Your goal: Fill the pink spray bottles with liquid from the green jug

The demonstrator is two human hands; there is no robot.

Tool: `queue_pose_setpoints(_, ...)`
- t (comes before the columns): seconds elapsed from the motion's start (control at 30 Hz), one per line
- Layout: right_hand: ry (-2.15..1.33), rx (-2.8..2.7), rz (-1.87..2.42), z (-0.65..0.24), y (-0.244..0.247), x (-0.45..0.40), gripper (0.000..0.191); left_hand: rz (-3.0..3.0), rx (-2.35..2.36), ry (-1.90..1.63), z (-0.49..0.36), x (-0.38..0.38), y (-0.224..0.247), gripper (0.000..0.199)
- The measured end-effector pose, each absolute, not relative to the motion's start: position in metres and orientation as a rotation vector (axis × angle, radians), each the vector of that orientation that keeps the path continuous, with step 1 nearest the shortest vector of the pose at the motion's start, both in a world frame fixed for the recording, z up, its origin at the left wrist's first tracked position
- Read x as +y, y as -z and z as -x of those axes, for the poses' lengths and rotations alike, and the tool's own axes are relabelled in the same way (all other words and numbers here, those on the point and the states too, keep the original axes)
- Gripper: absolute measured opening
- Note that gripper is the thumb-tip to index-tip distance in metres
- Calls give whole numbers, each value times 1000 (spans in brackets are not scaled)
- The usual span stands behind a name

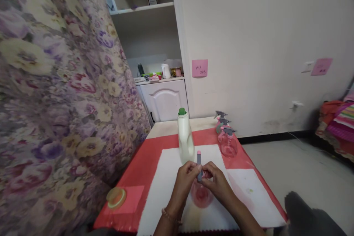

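A clear pink spray bottle [202, 196] stands on the white cloth [160, 188], with a grey spray head [199, 160] with a pink nozzle at its top. My left hand [188, 177] has its fingers closed round the left side of the spray head. From the right, my right hand [217, 180] closes its fingers at the head's base and the bottle neck. Just beyond my hands is a tall pale green bottle [186, 136] with a green piece [181, 111] at its mouth. The bottle neck is mostly hidden by my fingers.
Several spray bottles [229, 146] with grey heads line the table's right back edge. A roll of tape [116, 197] lies at the left on the red cover [149, 145]. A second white cloth [257, 191] is on the right. A floral curtain [69, 118] hangs along the left.
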State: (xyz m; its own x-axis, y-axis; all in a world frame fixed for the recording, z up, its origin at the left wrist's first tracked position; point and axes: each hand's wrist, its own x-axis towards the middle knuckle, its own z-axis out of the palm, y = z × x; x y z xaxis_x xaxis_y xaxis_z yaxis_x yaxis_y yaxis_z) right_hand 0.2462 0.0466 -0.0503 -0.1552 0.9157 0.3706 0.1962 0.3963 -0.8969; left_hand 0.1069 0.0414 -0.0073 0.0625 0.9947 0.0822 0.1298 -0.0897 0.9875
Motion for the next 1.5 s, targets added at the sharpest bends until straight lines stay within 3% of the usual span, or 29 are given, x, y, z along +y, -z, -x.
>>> queue_pose_setpoints(0.4, -855, -1581, 1006, -244, 57, 41, 14, -1408, 1272, -1238, -110, 43, 15, 29)
queue_pose_setpoints(0.57, -880, -1519, 989, -242, 59, 42, 4, -1417, 1290, -1243, -112, 42, 15, 29)
queue_pose_setpoints(0.73, -859, -1459, 1052, -239, 59, 41, 17, -1427, 1297, -1231, -113, 41, 16, 28)
queue_pose_setpoints(0.97, -892, -1505, 989, -244, 58, 42, 6, -1436, 1296, -1243, -114, 39, 12, 28)
queue_pose_setpoints(1.17, -869, -1483, 1009, -240, 59, 41, 24, -1439, 1305, -1238, -115, 37, 9, 30)
queue_pose_setpoints(1.33, -874, -1493, 996, -242, 59, 41, 4, -1453, 1297, -1231, -115, 38, 11, 30)
queue_pose_setpoints(1.5, -856, -1462, 1026, -240, 60, 41, 18, -1466, 1289, -1211, -111, 40, 12, 30)
